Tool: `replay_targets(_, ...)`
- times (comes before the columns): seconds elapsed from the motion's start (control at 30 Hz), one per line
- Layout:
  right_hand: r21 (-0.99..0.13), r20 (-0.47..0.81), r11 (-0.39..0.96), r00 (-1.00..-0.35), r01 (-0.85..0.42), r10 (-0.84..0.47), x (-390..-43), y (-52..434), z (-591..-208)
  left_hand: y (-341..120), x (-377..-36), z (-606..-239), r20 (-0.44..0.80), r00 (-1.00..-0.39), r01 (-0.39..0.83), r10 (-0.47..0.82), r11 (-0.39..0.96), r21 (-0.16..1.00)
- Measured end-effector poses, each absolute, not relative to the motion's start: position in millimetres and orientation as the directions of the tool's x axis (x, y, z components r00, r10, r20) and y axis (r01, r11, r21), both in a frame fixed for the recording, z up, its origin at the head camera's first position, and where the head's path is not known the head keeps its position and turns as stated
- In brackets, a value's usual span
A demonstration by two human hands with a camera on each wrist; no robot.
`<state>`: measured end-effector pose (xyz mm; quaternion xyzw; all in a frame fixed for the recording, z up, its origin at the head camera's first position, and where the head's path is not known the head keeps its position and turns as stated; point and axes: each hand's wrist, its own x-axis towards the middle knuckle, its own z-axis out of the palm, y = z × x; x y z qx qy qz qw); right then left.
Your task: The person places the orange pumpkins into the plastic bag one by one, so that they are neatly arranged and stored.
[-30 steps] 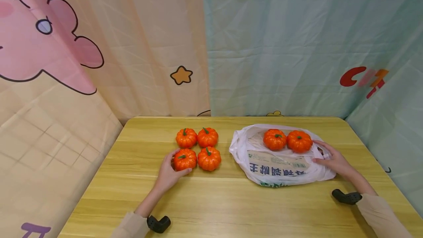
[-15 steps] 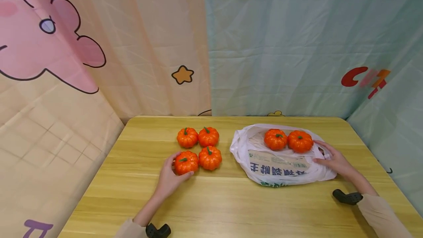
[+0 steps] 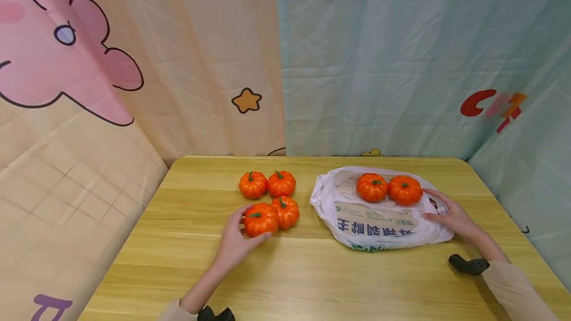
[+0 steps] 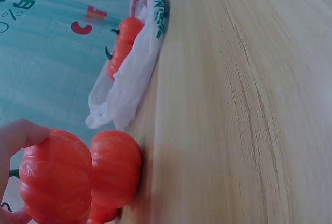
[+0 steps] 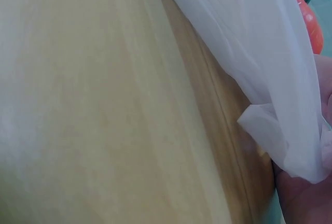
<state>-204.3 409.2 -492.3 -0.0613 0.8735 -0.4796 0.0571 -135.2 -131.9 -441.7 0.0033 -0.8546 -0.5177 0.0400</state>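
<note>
My left hand [image 3: 238,240] grips a small orange pumpkin [image 3: 260,219] [image 4: 54,176], lifted a little and overlapping the pumpkin [image 3: 288,210] [image 4: 115,167] to its right. Two more pumpkins [image 3: 253,185] [image 3: 281,183] stand behind them on the wooden table [image 3: 294,271]. A white plastic bag [image 3: 379,224] [image 5: 259,68] lies at the right with two pumpkins [image 3: 371,187] [image 3: 405,190] on it. My right hand [image 3: 448,214] rests on the bag's right end, holding its edge [image 5: 290,146].
Cartoon-printed curtains close in the table at the back and on both sides. The table's left edge [image 3: 129,232] and right edge [image 3: 526,232] lie near the hands. Bare wood stretches across the front [image 4: 249,105].
My left hand has moved the front-left pumpkin to the right and slightly up, so that it overlaps its neighbour. The right hand and the bag stay where they were.
</note>
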Motion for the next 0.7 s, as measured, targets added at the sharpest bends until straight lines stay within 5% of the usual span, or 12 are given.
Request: replay_targets(0.7, -0.839, 0.001, 0.537, -0.986, -0.091, -0.166, -203.9, 408.6, -491.6, -64.9, -152.2, -420.0, 0.124, -0.990, 0.140, 0.067, 0.335, 0.932)
